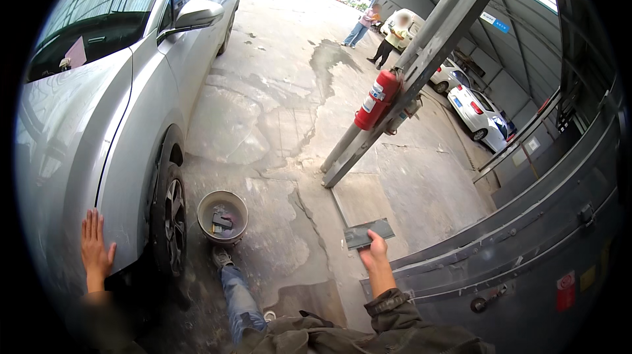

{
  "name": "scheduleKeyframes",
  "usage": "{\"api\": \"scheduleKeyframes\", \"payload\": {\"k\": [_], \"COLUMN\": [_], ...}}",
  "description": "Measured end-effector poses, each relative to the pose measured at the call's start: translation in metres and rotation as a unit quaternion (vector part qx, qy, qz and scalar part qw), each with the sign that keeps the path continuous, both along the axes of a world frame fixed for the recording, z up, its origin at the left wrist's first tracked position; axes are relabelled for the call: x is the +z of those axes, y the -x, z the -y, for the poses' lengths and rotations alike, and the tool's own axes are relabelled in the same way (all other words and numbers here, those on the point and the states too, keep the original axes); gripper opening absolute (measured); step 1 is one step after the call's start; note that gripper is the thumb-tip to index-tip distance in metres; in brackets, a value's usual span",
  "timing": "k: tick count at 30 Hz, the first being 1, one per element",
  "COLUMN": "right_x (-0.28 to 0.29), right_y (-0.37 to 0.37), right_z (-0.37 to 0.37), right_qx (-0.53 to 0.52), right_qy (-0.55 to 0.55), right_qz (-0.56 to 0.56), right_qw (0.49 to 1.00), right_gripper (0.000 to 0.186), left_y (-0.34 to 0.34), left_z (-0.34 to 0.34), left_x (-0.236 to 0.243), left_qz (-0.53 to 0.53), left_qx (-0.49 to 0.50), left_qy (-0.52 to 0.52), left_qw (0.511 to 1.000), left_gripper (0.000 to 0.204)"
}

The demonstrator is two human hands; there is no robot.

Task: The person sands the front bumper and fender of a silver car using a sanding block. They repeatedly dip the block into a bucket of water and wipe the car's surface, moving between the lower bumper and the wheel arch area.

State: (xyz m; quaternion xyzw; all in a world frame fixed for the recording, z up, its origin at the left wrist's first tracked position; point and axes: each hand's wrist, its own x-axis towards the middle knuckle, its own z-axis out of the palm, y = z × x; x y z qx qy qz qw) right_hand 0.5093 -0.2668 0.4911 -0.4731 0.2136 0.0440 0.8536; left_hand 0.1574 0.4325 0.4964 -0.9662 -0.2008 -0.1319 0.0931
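Observation:
My left hand (pixel 96 248) lies flat, fingers stretched out, on the front of a silver car (pixel 125 150), close to the seam between hood and fender. At the lower right, my right hand (pixel 375 254) grips a dark grey, flat rectangular sheet (pixel 359 235) by its edge, thumb on top. The sheet's exact kind cannot be made out. Between the car's front wheel (pixel 174 212) and my right hand stands a round bucket (pixel 203 225) with murky water and a few dark block-like pieces (pixel 222 223) inside. My shoe touches or nearly touches its base.
A red fire extinguisher (pixel 378 100) hangs on a slanting-looking metal post (pixel 421 67) ahead to the right. Dark metal panelling (pixel 480 242) runs along my right side. Two people (pixel 394 38) stand far off near parked white cars (pixel 477 113). Wet patches mark the concrete floor (pixel 263 130).

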Motion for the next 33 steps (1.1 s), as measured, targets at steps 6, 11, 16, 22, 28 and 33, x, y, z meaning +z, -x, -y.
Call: {"api": "scheduleKeyframes", "payload": {"k": [6,11,16,22,28,33], "right_x": [-0.008,-0.051,-0.105,-0.172,-0.303,-0.472], "right_y": [-0.054,-0.098,-0.147,-0.211,-0.255,-0.259], "right_z": [-0.073,-0.133,-0.192,-0.290,-0.400,-0.468], "right_qx": [0.027,0.071,0.147,0.276,0.379,0.470], "right_qy": [-0.003,0.033,0.015,-0.073,-0.005,0.130], "right_qz": [-0.022,-0.093,-0.109,-0.164,-0.233,-0.270], "right_qw": [0.999,0.993,0.983,0.944,0.896,0.830], "right_gripper": [0.033,0.028,0.030,0.017,0.020,0.020], "left_y": [0.002,-0.002,0.000,-0.004,-0.007,0.010], "left_z": [0.002,0.010,0.016,0.017,0.015,0.032], "left_x": [0.004,0.011,0.011,0.014,-0.026,0.001], "left_qz": [-0.021,-0.045,-0.084,-0.112,-0.066,-0.096], "left_qx": [0.013,0.022,0.036,0.072,0.144,0.163], "left_qy": [0.007,0.002,-0.020,-0.055,-0.135,-0.149], "left_qw": [1.000,0.999,0.996,0.990,0.978,0.971], "left_gripper": [0.095,0.096,0.083,0.076,0.064,0.065]}}
